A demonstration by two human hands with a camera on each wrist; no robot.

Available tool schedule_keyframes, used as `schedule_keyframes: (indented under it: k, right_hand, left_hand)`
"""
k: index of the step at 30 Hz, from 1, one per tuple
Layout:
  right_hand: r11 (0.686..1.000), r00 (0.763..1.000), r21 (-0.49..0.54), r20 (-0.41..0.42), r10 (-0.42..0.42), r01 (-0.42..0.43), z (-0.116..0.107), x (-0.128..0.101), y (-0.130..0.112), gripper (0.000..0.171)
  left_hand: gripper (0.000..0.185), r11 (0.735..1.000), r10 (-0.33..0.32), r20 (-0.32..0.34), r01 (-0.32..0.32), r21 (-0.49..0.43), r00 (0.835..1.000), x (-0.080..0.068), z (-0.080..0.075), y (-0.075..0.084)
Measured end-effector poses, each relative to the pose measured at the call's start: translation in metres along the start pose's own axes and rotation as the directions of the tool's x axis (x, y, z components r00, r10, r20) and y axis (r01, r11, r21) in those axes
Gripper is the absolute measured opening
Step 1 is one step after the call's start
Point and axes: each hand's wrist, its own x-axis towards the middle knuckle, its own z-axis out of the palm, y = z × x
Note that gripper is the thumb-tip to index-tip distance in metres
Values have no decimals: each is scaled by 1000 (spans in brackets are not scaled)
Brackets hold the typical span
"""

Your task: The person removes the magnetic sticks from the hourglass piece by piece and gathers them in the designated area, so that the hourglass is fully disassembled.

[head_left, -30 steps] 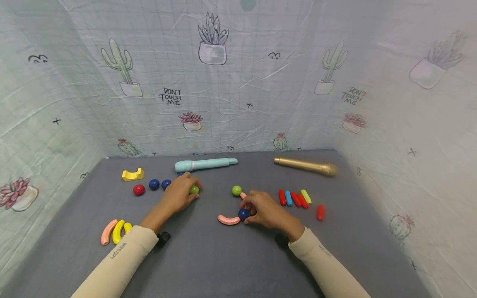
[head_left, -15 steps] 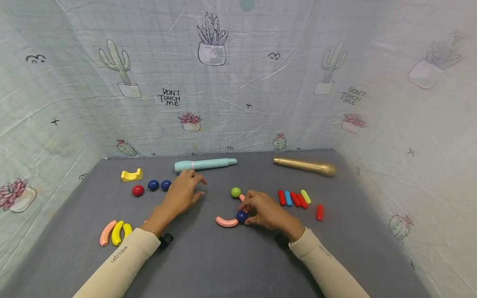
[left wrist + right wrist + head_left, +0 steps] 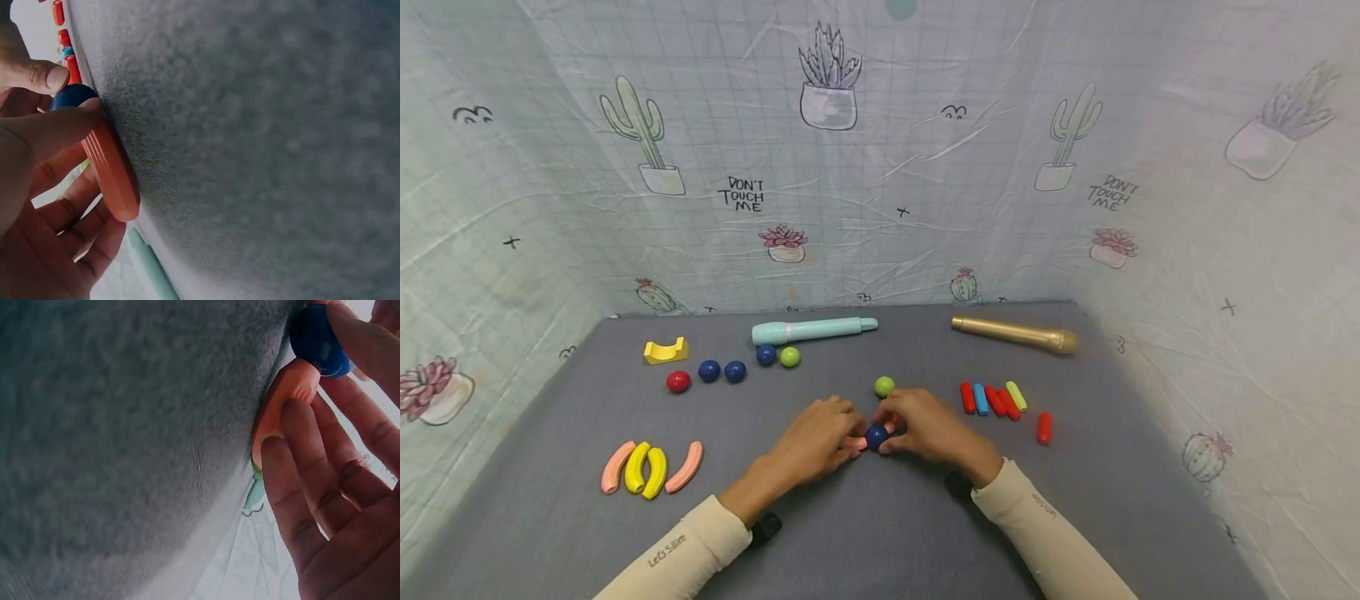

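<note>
My left hand pinches a salmon-pink curved piece between thumb and fingers, mostly hidden by that hand in the head view. The piece's inner end meets a dark blue ball. My right hand grips this ball by thumb and forefinger. A second salmon-pink curved piece runs from the ball's far side, with the right hand's other fingers against it. At that piece's far end sits a green ball, just behind the right hand.
Back left are a yellow cradle-shaped block, a red ball, several blue balls and another green ball. Curved pieces lie front left. Short coloured rods lie right. A teal microphone and gold microphone lie behind.
My left hand has left the back-left balls and come forward and right, taking hold of the near salmon-pink curved piece. The right hand keeps the blue ball, which has shifted slightly left.
</note>
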Motion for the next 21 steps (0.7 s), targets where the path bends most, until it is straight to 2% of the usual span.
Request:
schedule_keyframes:
  k: [2, 4, 7, 10, 13, 16, 21]
  right_hand:
    - [1000, 1000, 1, -9, 7, -7, 1, 1, -1, 32]
    - [1000, 1000, 16, -19, 13, -12, 2, 1, -2, 32]
    - [998, 999, 57, -42, 16, -14, 2, 2, -1, 33]
    - [996, 995, 83, -97, 16, -8, -1, 1, 3, 34]
    - [995, 986, 96, -161, 37, -22, -7, 0, 8, 29]
    - [994, 982, 100, -177, 58, -40, -12, -1, 15, 30]
    - [994, 998, 105, -59, 20, -14, -17, -1, 26, 48]
  left_hand:
    - [17, 1000, -2, -17, 2, -4, 1000, -2, 2, -1]
    - [15, 998, -19, -19, 18, -54, 1000, -5, 2, -4]
    - [13, 986, -81, -4, 79, -150, 997, -13, 0, -10]
    - [13, 960, -154, 16, 153, -234, 988, -24, -8, -19]
    - [14, 941, -223, 22, 221, -258, 975, -40, -16, -30]
    - [15, 926, -290, 22, 287, -245, 957, -57, -24, -41]
    - [16, 896, -408, 45, 409, -172, 912, -88, -34, -58]
